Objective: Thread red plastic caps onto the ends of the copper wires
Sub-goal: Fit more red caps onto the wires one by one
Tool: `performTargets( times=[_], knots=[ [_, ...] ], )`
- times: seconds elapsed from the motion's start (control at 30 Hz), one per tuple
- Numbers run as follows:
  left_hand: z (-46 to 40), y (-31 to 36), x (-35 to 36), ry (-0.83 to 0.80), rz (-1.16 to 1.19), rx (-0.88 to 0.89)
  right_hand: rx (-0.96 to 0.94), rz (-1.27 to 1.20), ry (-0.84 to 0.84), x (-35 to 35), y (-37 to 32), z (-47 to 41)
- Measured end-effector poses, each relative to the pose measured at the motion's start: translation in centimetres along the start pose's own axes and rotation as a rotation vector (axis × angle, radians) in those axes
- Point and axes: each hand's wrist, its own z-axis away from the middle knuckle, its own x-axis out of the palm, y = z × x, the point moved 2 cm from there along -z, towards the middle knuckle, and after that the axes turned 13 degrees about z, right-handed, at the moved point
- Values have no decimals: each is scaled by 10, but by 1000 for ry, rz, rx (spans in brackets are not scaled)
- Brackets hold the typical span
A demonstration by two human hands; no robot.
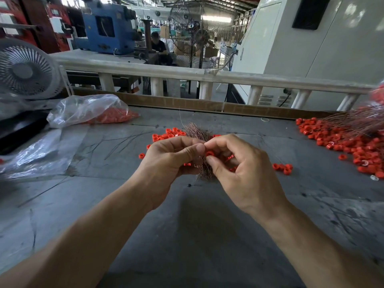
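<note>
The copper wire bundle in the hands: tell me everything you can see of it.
The copper wire bundle is a dense tuft of thin, reddish-brown, shiny strands. The left hand grips it at mid-length, so the middle is hidden. Its upper ends fan out past the fingers, a few stray strands rising higher. The lower ends hang below the hands, above the grey table. The right hand pinches a red cap right beside it.
</note>
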Motion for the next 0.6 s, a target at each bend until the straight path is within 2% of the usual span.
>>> performTargets(
  times=[0.23, 0.43, 0.6],
  knots=[
    [-4, 3, -4, 42, 36, 83, 210, -231, -72, 4, 9, 2],
    [-6, 10, -17, 164, 87, 107, 431, -496, -177, 8, 19, -1],
    [-8, 12, -19, 265, 157, 172, 498, -563, -231, 10, 20, -2]
  ],
)
